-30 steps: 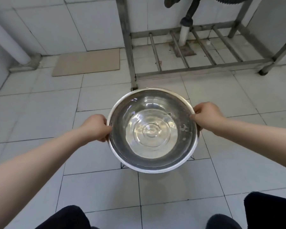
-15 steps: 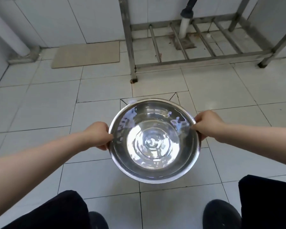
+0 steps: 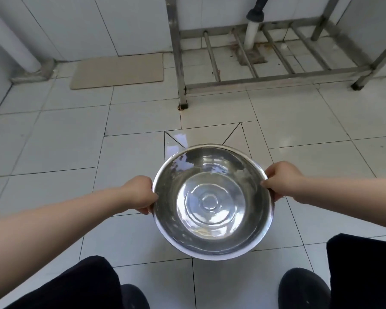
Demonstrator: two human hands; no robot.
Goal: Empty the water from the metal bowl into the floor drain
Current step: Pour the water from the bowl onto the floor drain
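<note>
I hold a round metal bowl (image 3: 212, 201) level above the tiled floor, with shallow water rippling in its bottom. My left hand (image 3: 138, 194) grips the left rim and my right hand (image 3: 281, 181) grips the right rim. Just beyond the bowl, diagonal cuts in the floor tiles (image 3: 232, 134) slope inward under it, and a wet patch (image 3: 176, 141) shines there. The drain opening itself is hidden beneath the bowl.
A steel sink frame (image 3: 265, 80) with a white drain pipe (image 3: 251, 34) stands ahead against the tiled wall. A beige mat (image 3: 118, 70) lies at the wall, a white pipe (image 3: 16, 43) at far left. My dark trouser legs and shoes (image 3: 303, 291) frame the bottom.
The bowl has come lower and nearer to me, both hands still on its rim. The cut tiles and wet patch ahead of it have come into view, and my knees have bent in.
</note>
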